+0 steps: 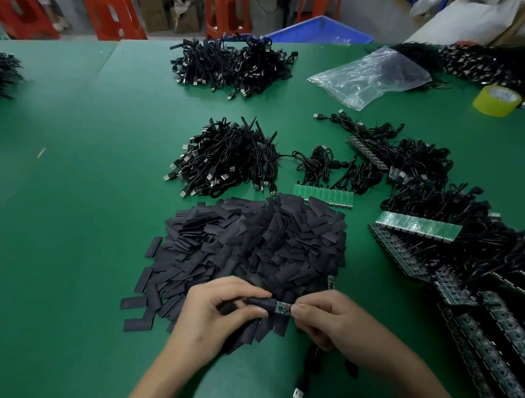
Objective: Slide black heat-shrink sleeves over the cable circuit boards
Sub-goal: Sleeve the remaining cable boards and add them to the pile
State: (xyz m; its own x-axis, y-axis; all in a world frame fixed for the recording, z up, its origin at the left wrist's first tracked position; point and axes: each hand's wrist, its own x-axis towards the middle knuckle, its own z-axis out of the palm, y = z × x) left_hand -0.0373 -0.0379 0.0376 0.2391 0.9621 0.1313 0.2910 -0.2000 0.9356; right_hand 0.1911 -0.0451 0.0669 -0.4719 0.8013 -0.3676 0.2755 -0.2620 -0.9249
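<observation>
my left hand (220,311) is pinching a black sleeve (260,304), right hand (332,326) is pinching the circuit board (282,308) at its mouth, above near edge of the sleeve pile (249,246)

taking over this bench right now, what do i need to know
Left hand pinches a black sleeve; right hand pinches the circuit board, partly in, green end showing.
A USB plug lies below the right hand.
Sleeve pile lies just beyond the hands; bare boards wait at right.
Done: nothing I can confirm.
Left: push this sleeve fully on, then the rest.
</observation>
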